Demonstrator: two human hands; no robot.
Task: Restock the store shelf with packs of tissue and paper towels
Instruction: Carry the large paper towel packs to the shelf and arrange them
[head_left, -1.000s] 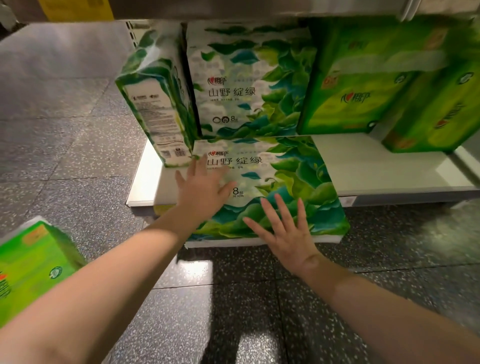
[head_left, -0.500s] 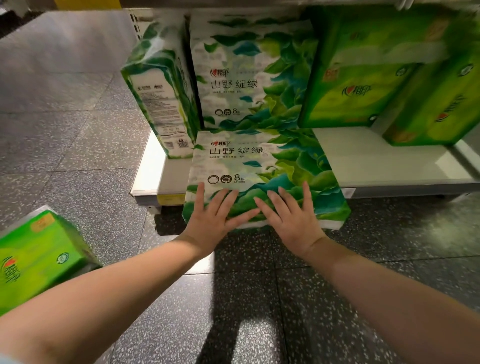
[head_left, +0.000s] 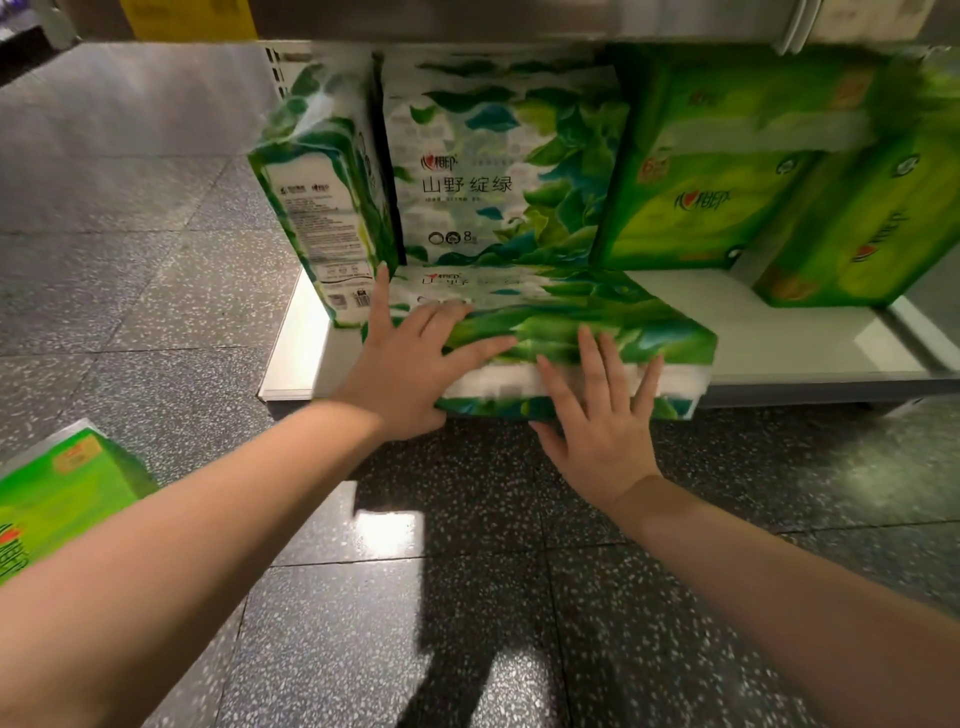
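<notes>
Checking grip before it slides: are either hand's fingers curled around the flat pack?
No, both the left hand and right hand press flat on the leaf-print pack.

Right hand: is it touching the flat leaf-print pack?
Touching. The head view shows the right hand with straight fingers pressed flat on the front edge of the flat leaf-print pack.

Glossy printed plastic film wraps the flat tissue pack (head_left: 561, 322). The shelf (head_left: 779, 338) looks smooth, matt white. The floor (head_left: 467, 597) is polished speckled stone.
</notes>
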